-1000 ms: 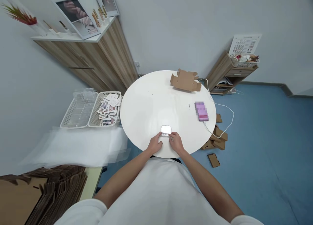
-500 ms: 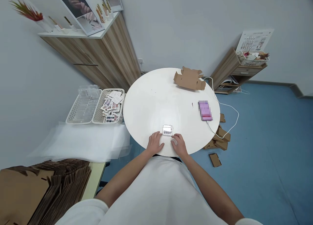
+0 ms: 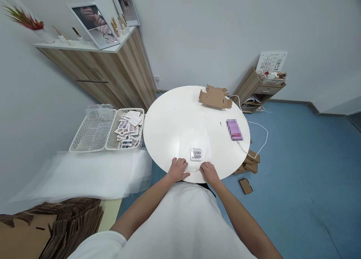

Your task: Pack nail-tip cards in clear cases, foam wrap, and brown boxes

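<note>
A small clear plastic box (image 3: 196, 154) with dark pieces inside lies on a thin white sheet (image 3: 194, 140) near the front of the round white table (image 3: 175, 116). My left hand (image 3: 178, 168) lies flat on the table just left of the box, with its fingers stretched forward. My right hand (image 3: 209, 171) sits just right of and behind the box. Its fingers are bent over the sheet's near edge. Neither hand touches the box.
A folded brown carton (image 3: 214, 96) sits at the table's far side, with a purple phone (image 3: 234, 129) on a white cable at the right. Two white baskets (image 3: 108, 128) stand to the left, one holding cards. Cardboard stacks (image 3: 50, 229) are near left and scraps (image 3: 248, 165) lie on the floor.
Both hands have let go of the clear box and drawn back toward the table's near edge. The box now lies alone on the sheet.
</note>
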Demonstrator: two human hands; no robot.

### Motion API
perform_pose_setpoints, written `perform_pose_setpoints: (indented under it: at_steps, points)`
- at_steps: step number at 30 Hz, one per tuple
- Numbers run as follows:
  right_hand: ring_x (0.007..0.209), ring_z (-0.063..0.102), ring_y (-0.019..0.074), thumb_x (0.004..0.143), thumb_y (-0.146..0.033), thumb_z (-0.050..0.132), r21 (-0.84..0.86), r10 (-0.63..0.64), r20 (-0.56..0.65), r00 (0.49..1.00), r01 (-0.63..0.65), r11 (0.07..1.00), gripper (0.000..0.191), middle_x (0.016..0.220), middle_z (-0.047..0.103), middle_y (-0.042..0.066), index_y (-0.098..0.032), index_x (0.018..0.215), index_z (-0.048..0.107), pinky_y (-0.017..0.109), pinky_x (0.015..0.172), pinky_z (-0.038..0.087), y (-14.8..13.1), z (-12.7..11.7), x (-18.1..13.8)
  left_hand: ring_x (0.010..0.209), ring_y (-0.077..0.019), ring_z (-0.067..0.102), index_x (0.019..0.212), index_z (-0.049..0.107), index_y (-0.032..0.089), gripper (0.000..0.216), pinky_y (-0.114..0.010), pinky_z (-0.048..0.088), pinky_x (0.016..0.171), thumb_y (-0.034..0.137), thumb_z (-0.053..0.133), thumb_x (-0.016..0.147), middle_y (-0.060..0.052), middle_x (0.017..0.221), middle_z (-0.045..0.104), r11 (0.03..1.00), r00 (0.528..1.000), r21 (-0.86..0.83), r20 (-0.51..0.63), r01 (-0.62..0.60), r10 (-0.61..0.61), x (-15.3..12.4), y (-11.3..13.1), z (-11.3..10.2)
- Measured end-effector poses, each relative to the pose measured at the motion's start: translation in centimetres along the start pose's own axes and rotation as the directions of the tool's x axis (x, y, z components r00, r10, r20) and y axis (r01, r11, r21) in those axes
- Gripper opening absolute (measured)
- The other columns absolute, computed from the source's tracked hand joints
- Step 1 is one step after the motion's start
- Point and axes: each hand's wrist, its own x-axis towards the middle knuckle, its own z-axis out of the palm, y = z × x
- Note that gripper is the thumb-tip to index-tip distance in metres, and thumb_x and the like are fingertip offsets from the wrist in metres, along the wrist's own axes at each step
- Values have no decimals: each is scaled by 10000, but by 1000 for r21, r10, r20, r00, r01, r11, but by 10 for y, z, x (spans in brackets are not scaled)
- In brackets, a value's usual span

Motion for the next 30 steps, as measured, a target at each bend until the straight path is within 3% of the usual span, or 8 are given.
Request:
perform_pose_setpoints:
  at_steps: [4, 9, 11, 13, 17, 23, 26, 30]
  points:
    - [783, 513, 172, 850, -198, 348, 69, 44, 20, 999, -45, 997, 201, 831, 580, 40, -202, 828, 548, 299, 713, 377, -11, -6, -11, 874, -235, 489, 846, 557, 193, 138, -442, 212, 886, 273, 491, 756, -84, 891, 558, 1000, 1000, -7, 23, 5, -5, -7, -4, -1]
    - [1017, 462, 243, 719, -346, 560, 80, -5, -10, 1000, 6, 997, 323, 1091, 524, 95, -198, 1003, 518, 372, 849, 356, -17, -14, -24, 831, -202, 521, 806, 577, 198, 199, -410, 254, 855, 224, 380, 817, -73, 847, 588, 995, 999, -99, 48, 28, -24, -10, -10, -3]
    - [1038, 456, 243, 736, -323, 533, 84, 31, -37, 999, -27, 996, 272, 1116, 517, 95, -198, 978, 527, 385, 879, 338, -14, -13, -25, 831, -190, 531, 825, 578, 201, 220, -382, 287, 834, 248, 363, 828, -62, 868, 598, 986, 998, -162, 55, 35, -27, -8, -14, -4]
    - [947, 509, 205, 807, -265, 413, 135, 110, -37, 993, -104, 985, 170, 1027, 564, 74, -201, 897, 542, 356, 836, 366, -8, -13, -22, 825, -175, 544, 843, 575, 212, 237, -340, 324, 805, 263, 344, 835, -44, 881, 611, 969, 997, -243, 66, 50, -35, -5, -19, -7]
    - [733, 548, 160, 859, -290, 290, 251, 309, 11, 951, -302, 920, 265, 808, 598, 29, -208, 818, 539, 280, 652, 406, 2, -17, -6, 756, -163, 576, 898, 564, 237, 242, -291, 375, 741, 315, 343, 837, -11, 820, 639, 915, 986, -369, 63, 164, -151, 11, -27, -13]
    - [627, 514, 143, 836, -296, 345, 159, 436, 17, 900, -433, 888, 222, 726, 570, 18, -208, 750, 529, 251, 549, 351, 4, -14, 19, 758, -197, 586, 876, 569, 222, 176, -344, 362, 779, 314, 461, 774, -17, 756, 643, 896, 925, -230, 72, 380, -374, 30, -31, -9]
    - [671, 516, 158, 819, -259, 391, 71, 409, -56, 911, -405, 911, 158, 756, 572, 39, -203, 790, 536, 271, 607, 360, 1, -5, 24, 817, -217, 566, 903, 563, 212, 180, -382, 333, 817, 294, 487, 762, -44, 808, 634, 914, 929, -168, 21, 368, -370, 31, -29, -4]
    - [1006, 474, 227, 787, -130, 413, 2, 241, -145, 960, -244, 970, 203, 1074, 543, 103, -198, 938, 531, 363, 818, 345, -2, 1, 27, 1061, -260, 453, 1018, 534, 220, 281, -404, 297, 862, 165, 483, 747, -108, 1096, 548, 974, 974, -118, -97, 193, -205, 32, -25, 0]
